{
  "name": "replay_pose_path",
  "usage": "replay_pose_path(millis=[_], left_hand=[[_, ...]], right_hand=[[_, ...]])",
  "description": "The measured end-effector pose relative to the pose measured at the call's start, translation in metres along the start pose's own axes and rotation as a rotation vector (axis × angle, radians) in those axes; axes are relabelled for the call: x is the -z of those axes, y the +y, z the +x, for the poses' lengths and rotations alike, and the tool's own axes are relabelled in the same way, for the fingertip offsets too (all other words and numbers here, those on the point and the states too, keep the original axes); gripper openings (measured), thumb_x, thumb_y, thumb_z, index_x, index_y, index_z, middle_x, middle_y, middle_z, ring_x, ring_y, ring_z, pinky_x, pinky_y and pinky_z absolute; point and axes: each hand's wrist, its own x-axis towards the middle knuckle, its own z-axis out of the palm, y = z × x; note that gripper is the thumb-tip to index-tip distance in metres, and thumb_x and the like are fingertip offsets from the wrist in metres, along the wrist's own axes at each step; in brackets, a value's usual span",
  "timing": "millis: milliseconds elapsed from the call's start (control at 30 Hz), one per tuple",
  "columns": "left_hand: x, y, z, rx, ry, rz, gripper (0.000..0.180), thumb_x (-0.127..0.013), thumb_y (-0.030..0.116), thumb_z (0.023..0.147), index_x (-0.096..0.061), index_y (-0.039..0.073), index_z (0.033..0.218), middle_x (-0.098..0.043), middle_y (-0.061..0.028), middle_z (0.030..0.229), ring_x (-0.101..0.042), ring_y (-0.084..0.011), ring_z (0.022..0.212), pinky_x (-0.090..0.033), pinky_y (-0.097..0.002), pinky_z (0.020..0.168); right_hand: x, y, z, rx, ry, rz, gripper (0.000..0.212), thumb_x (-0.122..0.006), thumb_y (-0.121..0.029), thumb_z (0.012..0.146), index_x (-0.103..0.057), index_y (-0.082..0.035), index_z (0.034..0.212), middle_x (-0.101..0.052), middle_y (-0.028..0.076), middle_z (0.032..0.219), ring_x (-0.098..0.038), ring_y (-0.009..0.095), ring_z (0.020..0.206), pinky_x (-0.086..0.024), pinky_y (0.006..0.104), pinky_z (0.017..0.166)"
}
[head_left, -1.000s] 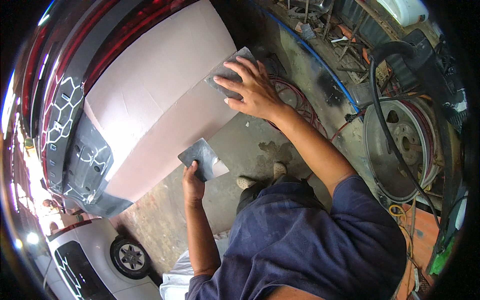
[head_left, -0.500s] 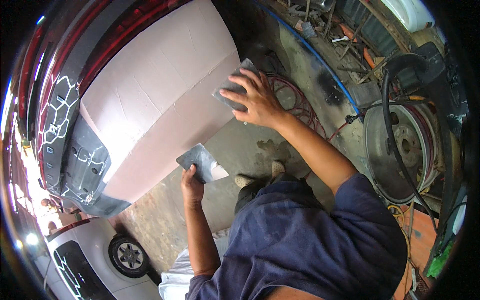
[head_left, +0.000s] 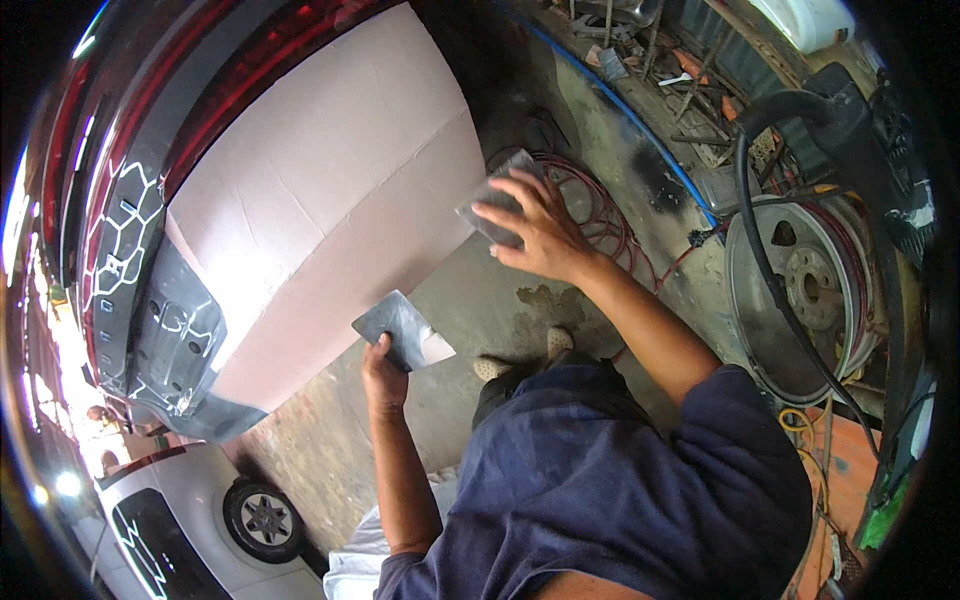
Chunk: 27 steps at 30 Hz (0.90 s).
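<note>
A car body part coated in pinkish filler (head_left: 310, 215) fills the upper left, with a dark bumper and honeycomb grille (head_left: 130, 270) at its left end. My right hand (head_left: 535, 225) presses a flat grey spreader (head_left: 492, 200) against the panel's right edge. Lower down, my left hand (head_left: 382, 372) grips a second flat metal plate (head_left: 402, 330) carrying a smear of pale filler, held just off the panel's lower edge.
A coiled red hose (head_left: 600, 215) lies on the stained concrete floor beyond my right hand. A bare wheel rim (head_left: 800, 295) with a black hose across it sits at the right. Scrap and tools litter the top right. A white car (head_left: 190, 510) stands lower left.
My right hand with the spreader has slid along the panel's right edge, and the view has shifted slightly. The left hand keeps its plate in about the same place.
</note>
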Motion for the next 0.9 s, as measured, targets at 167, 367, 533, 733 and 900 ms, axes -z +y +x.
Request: replay_pose_path(millis=[167,367,533,733,900], left_hand=[[-0.006,-0.001,0.000,-0.005,0.051,0.035,0.058,-0.072,0.032,0.084,-0.056,0.000,0.128,-0.063,-0.0084,0.122,-0.062,-0.0246,0.112,-0.047,-0.0407,0.100],[0.001,-0.004,0.003,-0.002,0.060,0.025,0.054,-0.072,0.032,0.084,-0.058,0.000,0.125,-0.066,-0.0086,0.118,-0.063,-0.0250,0.110,-0.047,-0.0399,0.100],[-0.002,-0.002,0.003,-0.010,0.051,0.009,0.052,-0.071,0.029,0.084,-0.058,0.000,0.126,-0.066,-0.0086,0.117,-0.064,-0.0249,0.110,-0.048,-0.0399,0.100],[0.001,-0.004,0.004,0.006,0.073,-0.024,0.050,-0.071,0.026,0.084,-0.058,0.000,0.126,-0.066,-0.0081,0.118,-0.064,-0.0246,0.110,-0.048,-0.0412,0.100],[0.002,-0.005,0.005,-0.006,0.075,-0.023,0.050,-0.070,0.026,0.084,-0.058,0.001,0.125,-0.066,-0.0079,0.118,-0.063,-0.0247,0.111,-0.047,-0.0417,0.101]], right_hand=[[0.011,0.007,0.055,0.108,0.192,-0.006,0.063,-0.076,-0.033,0.080,-0.057,-0.023,0.139,-0.041,0.014,0.145,-0.033,0.036,0.140,-0.028,0.0542,0.114],[0.005,0.015,0.070,0.107,0.181,-0.033,0.060,-0.075,-0.032,0.081,-0.059,-0.022,0.138,-0.040,0.014,0.147,-0.032,0.036,0.140,-0.026,0.0518,0.116],[0.001,0.020,0.073,0.122,0.204,-0.012,0.060,-0.075,-0.031,0.081,-0.060,-0.022,0.138,-0.041,0.013,0.145,-0.033,0.037,0.140,-0.026,0.0519,0.116],[-0.013,0.035,0.065,0.169,0.201,0.019,0.063,-0.077,-0.029,0.077,-0.059,-0.025,0.137,-0.042,0.013,0.145,-0.034,0.037,0.140,-0.028,0.0536,0.115],[-0.008,0.042,0.034,0.140,0.056,0.004,0.064,-0.078,-0.029,0.076,-0.060,-0.026,0.137,-0.043,0.012,0.145,-0.034,0.036,0.140,-0.028,0.0536,0.114]])
